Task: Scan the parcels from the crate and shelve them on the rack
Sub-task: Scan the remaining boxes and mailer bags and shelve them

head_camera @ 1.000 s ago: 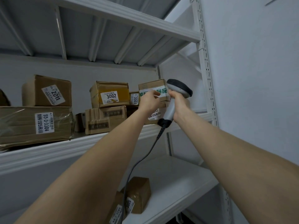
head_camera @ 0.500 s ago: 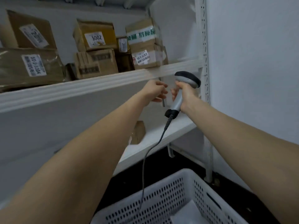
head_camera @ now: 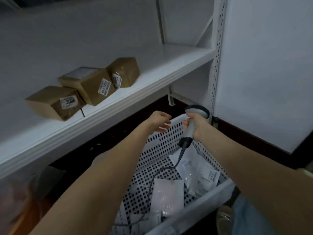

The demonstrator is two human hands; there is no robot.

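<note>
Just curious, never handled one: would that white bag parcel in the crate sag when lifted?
Probably floppy: the white bag parcel looks like thin, wrinkled film lying flat in the crate. Its glossy surface may be slippery, so a firm pinch seems wise. It looks thin, so likely light, though its contents are hidden.

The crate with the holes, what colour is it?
The crate is white, dotted with dark holes; the head view shows it best.
</note>
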